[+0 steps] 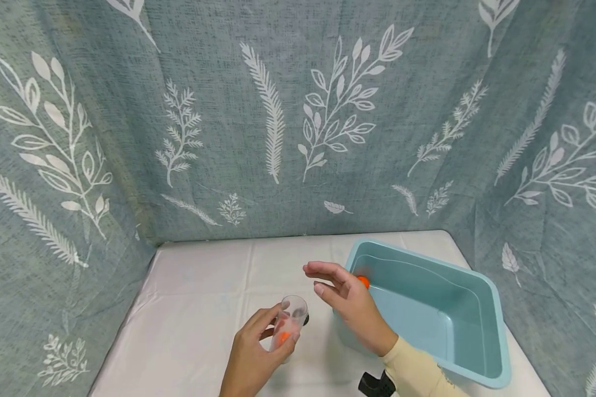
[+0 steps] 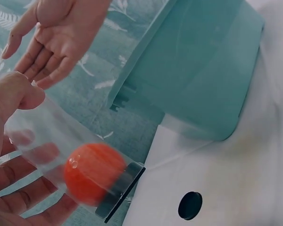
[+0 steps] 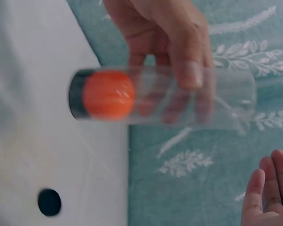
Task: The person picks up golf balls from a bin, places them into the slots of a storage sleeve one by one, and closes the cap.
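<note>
My left hand (image 1: 254, 350) grips a clear plastic tube (image 1: 297, 305), fingers on one side and thumb on the other. At the tube's dark-capped bottom sits an orange ball (image 2: 95, 174), and its top end is uncovered. My right hand (image 1: 354, 304) hovers between the tube and the blue-green bin, fingers extended and slightly bent, holding nothing; the right wrist view catches its fingertips (image 3: 279, 176) in the lower right corner. A round black cap (image 2: 190, 205) lies on the white-covered table, partly hidden by the tube in the head view.
To the right stands the blue-green bin (image 1: 499, 331), with another orange ball (image 1: 363, 281) in its left corner, partly hidden by my right hand. A leaf-patterned curtain (image 1: 288, 209) surrounds the table (image 1: 189, 309). A black object (image 1: 376, 384) shows beside the right sleeve.
</note>
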Demonstrator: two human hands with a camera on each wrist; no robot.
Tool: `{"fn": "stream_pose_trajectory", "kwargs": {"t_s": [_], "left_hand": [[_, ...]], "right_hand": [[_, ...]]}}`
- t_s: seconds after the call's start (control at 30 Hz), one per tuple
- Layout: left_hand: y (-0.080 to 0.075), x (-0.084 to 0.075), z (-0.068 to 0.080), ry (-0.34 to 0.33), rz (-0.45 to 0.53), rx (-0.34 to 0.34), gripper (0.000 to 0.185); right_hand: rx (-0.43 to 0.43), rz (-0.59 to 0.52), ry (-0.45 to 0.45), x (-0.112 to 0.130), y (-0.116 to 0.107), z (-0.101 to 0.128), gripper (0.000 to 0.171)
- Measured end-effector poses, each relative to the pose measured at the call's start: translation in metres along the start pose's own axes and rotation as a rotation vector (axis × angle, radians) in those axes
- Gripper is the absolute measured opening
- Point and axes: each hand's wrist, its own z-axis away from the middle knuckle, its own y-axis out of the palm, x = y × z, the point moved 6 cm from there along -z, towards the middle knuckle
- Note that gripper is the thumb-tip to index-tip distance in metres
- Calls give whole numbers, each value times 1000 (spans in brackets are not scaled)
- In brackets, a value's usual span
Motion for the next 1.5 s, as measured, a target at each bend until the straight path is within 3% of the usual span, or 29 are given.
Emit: {"fn": "stream_pose_trajectory", "kwargs": {"t_s": [0.37, 0.6, 0.93, 1.3, 1.5], "left_hand": [[-2, 2, 1, 54, -58, -27, 56], [-1, 4, 1, 57, -45, -18, 56], [-2, 5, 2, 83, -67, -37, 53], [-3, 8, 2, 5, -71, -35, 52], [-1, 10, 2, -13, -68, -25, 49]], "right_hand": [[-92, 95, -84, 28, -50, -21, 38], [-168, 166, -126, 28, -84, -29, 39], [-194, 273, -66, -9, -126, -27, 35], [-202, 365, -6, -41, -152, -20, 37], [-171, 436, 96, -69, -161, -14, 40]]}}
